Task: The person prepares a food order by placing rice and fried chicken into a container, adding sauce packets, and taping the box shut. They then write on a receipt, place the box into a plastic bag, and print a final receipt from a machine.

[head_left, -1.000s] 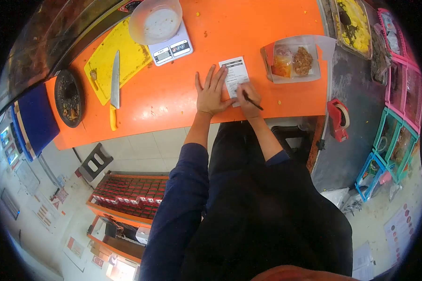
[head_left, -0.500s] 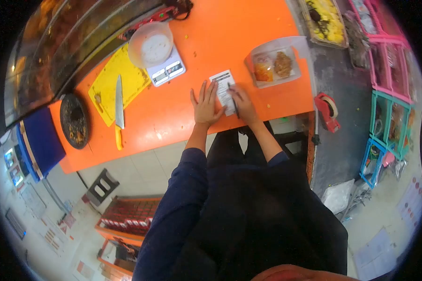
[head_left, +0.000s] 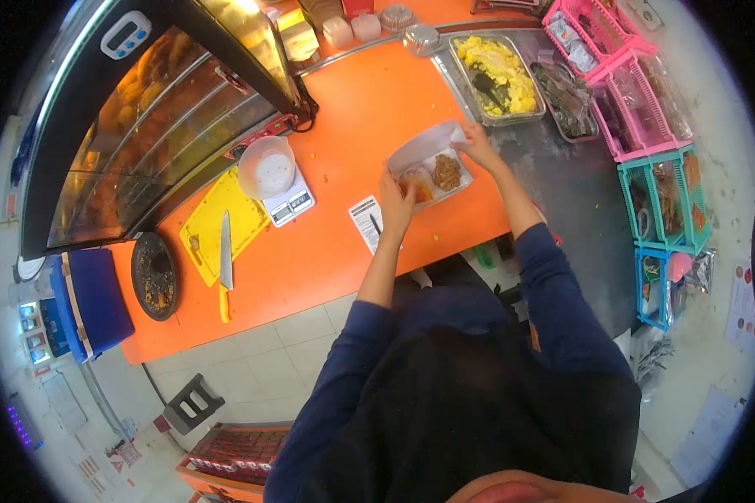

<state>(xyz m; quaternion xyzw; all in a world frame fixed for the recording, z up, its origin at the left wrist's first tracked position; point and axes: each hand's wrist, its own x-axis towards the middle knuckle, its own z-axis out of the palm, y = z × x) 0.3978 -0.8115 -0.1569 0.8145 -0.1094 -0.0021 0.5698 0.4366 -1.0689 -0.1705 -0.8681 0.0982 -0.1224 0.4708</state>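
Observation:
Both hands hold the open white food box point(head_left: 457, 191) over the orange table. My left hand point(head_left: 397, 197) grips its left side, fingers closed round the wall. My right hand point(head_left: 481, 147) pinches the upper right corner by the raised lid. Inside the box lie a brown fried piece point(head_left: 446, 172) and an orange-red item point(head_left: 418, 186) in what looks like clear wrapping. A printed paper slip point(head_left: 363, 220) lies left of the box, near my left forearm, with a dark pen point(head_left: 375, 224) on it.
Left on the orange table point(head_left: 356, 92) are a white scale point(head_left: 292, 204) with a clear bowl point(head_left: 267, 170), a knife point(head_left: 226, 251) on a yellow board point(head_left: 247, 205), and a dark oval dish point(head_left: 155, 277). A tray of yellow food point(head_left: 499, 75) stands beyond the box, near pink baskets point(head_left: 637, 109).
My left hand has left the slip and my right hand has let go of the pen. Both have taken hold of the box, which is now turned and closer to the slip. The view has shifted.

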